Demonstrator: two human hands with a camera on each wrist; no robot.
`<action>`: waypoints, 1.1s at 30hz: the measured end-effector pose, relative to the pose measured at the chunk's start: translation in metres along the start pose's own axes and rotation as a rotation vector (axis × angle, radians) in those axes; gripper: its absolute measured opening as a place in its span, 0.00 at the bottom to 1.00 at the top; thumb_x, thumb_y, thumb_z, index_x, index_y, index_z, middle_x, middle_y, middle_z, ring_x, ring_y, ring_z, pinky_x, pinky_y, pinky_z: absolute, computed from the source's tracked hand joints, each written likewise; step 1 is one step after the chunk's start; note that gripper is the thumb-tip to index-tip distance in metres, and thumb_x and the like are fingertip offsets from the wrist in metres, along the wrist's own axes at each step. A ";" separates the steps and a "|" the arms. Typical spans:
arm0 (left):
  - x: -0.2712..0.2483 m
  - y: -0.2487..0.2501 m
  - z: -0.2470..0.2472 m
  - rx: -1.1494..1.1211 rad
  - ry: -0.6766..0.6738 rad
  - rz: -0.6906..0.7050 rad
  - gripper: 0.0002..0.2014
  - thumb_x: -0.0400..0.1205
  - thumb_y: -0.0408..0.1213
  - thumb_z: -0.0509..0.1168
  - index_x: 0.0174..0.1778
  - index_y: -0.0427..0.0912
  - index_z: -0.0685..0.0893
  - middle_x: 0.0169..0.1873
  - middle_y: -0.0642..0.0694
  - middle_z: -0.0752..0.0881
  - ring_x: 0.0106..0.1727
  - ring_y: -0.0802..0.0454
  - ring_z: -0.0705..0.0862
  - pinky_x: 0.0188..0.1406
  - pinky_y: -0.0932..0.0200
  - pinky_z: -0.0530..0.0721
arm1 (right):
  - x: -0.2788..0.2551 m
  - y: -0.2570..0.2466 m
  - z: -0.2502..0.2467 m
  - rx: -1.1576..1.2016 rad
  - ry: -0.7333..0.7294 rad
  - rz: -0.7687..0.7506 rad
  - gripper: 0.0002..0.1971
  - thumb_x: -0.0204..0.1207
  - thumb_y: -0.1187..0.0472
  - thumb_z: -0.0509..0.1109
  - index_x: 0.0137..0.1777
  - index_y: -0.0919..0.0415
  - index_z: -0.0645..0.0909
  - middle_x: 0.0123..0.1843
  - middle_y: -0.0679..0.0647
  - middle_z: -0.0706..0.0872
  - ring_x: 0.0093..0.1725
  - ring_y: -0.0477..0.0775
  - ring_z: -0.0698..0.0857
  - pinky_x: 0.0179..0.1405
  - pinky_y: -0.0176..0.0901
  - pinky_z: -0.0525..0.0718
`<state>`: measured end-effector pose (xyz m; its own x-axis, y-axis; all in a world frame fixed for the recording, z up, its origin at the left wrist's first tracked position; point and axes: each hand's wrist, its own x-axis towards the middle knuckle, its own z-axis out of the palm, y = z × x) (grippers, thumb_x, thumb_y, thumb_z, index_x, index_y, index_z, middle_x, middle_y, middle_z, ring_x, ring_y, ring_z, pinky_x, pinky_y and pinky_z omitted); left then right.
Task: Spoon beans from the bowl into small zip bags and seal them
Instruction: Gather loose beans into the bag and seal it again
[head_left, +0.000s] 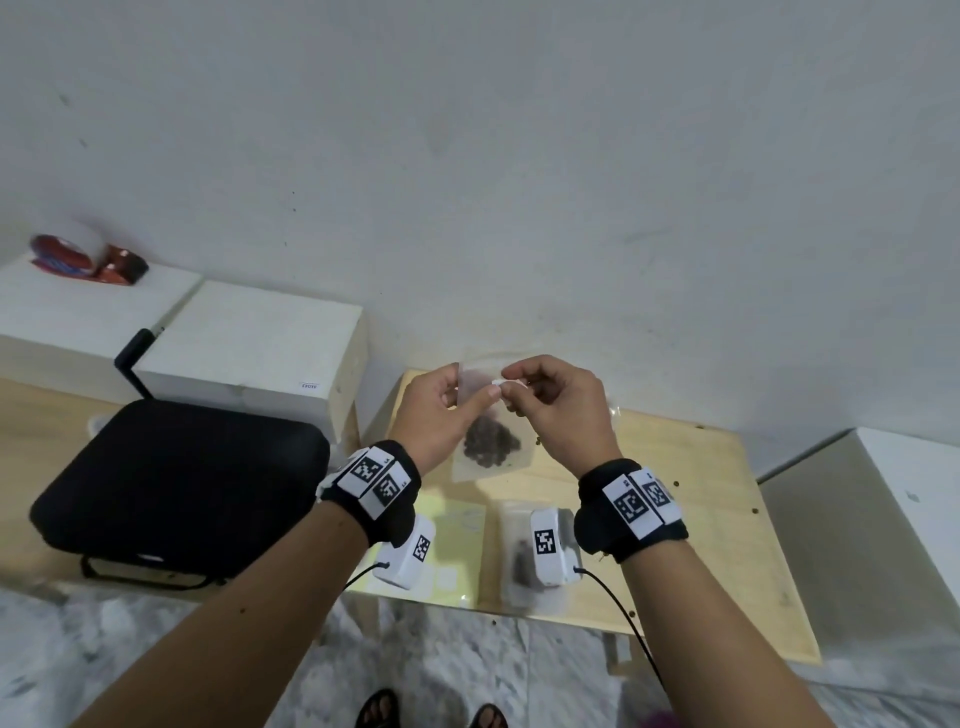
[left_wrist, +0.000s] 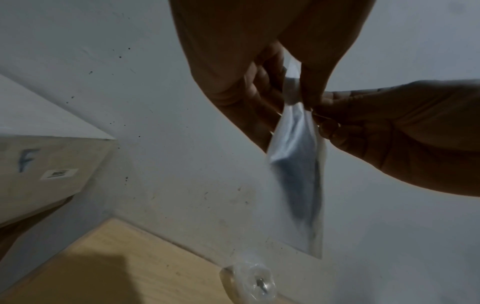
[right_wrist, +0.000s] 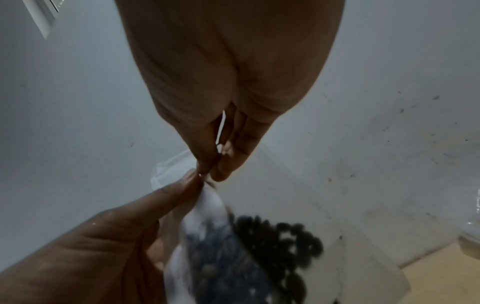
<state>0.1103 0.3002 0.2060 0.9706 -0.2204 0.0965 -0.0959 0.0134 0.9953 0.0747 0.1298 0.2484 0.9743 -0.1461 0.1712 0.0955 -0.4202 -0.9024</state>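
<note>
The wooden surface (head_left: 701, 519) is being seen across the lower middle of the head view, below a pale wall. At the left of that view a black case (head_left: 176, 488) is lying, with white boxes (head_left: 249, 343) stacked behind it in the middle left. A second filled bag (head_left: 519, 556) is lying on the surface in the lower centre, partly hidden by the wrist gear.

The small zip bag (head_left: 488, 447) is being held up in mid-air at the centre of the head view, above the far part of the surface, its long axis hanging roughly vertical with the mouth uppermost. A dark clump of beans (head_left: 491, 447) is resting in its lower half; the same beans are showing at lower centre of the right wrist view.

The left hand (head_left: 441, 410) is being clamped on the upper left part of the bag, thumb in front and fingers behind. The right hand (head_left: 556, 405) is being pinched on the top edge just right of the left thumb, so the two grips are nearly touching. The remaining fingers of both hands are being kept curled.

Judgement: the sealing step is being carried out. The zip strip is running left to right between the two pinches, with the unpressed length lying towards the right of the frame, on the right hand's side. Whether any part of the strip is already closed cannot be told. The bowl and spoon are not being shown clearly in any view.
</note>
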 end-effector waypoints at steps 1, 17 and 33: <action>0.000 0.000 -0.001 0.003 0.009 0.001 0.07 0.83 0.37 0.78 0.52 0.38 0.92 0.47 0.45 0.96 0.51 0.45 0.95 0.61 0.40 0.91 | -0.001 0.000 0.000 -0.002 -0.009 0.004 0.06 0.78 0.64 0.81 0.53 0.58 0.91 0.35 0.49 0.91 0.36 0.49 0.92 0.40 0.35 0.87; -0.009 -0.018 -0.026 0.094 0.077 -0.163 0.09 0.84 0.47 0.75 0.38 0.55 0.87 0.47 0.49 0.95 0.42 0.47 0.96 0.54 0.38 0.92 | -0.019 0.048 0.009 0.051 -0.021 0.127 0.08 0.74 0.67 0.83 0.51 0.57 0.92 0.40 0.63 0.89 0.44 0.65 0.90 0.45 0.34 0.87; -0.030 -0.109 -0.044 0.211 0.112 -0.397 0.16 0.86 0.36 0.74 0.33 0.55 0.82 0.37 0.53 0.91 0.40 0.49 0.96 0.45 0.36 0.93 | -0.067 0.205 0.111 -0.282 -0.196 0.391 0.11 0.76 0.71 0.78 0.38 0.54 0.86 0.43 0.46 0.86 0.38 0.33 0.82 0.41 0.24 0.76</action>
<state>0.1016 0.3486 0.0951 0.9580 -0.0611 -0.2801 0.2567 -0.2523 0.9330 0.0515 0.1533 0.0081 0.9488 -0.1813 -0.2587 -0.3152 -0.5969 -0.7378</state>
